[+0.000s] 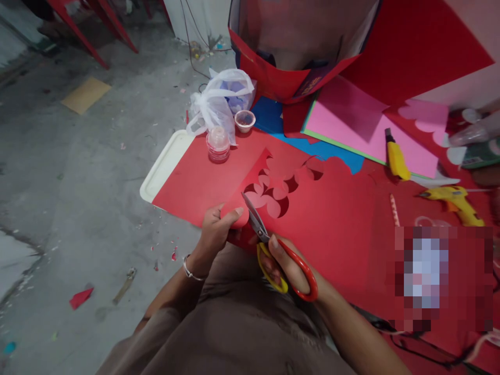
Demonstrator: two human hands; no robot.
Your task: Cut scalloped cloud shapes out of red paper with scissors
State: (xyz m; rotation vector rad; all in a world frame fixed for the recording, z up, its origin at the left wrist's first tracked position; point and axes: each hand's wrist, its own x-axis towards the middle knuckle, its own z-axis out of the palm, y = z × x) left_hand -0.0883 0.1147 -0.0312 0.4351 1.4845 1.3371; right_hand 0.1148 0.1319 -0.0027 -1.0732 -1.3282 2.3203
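Note:
My left hand point(217, 225) pinches a folded piece of red paper point(269, 179) near its lower edge; the paper has several curved shapes cut out of it. My right hand point(287, 260) grips a pair of scissors point(269, 245) with red and yellow handles, fingers through the loops. The blades point up and left, and they meet the paper just right of my left thumb. A silver bracelet sits on my left wrist. Both hands work over a large red sheet point(332, 219) that lies on the floor.
A white tray point(164, 164) pokes out under the red sheet. A small clear jar point(217, 144), a small cup point(245, 121) and a plastic bag point(219, 101) stand behind. A pink sheet point(351, 125), yellow cutter point(396, 156) and yellow glue gun point(455, 200) lie to the right.

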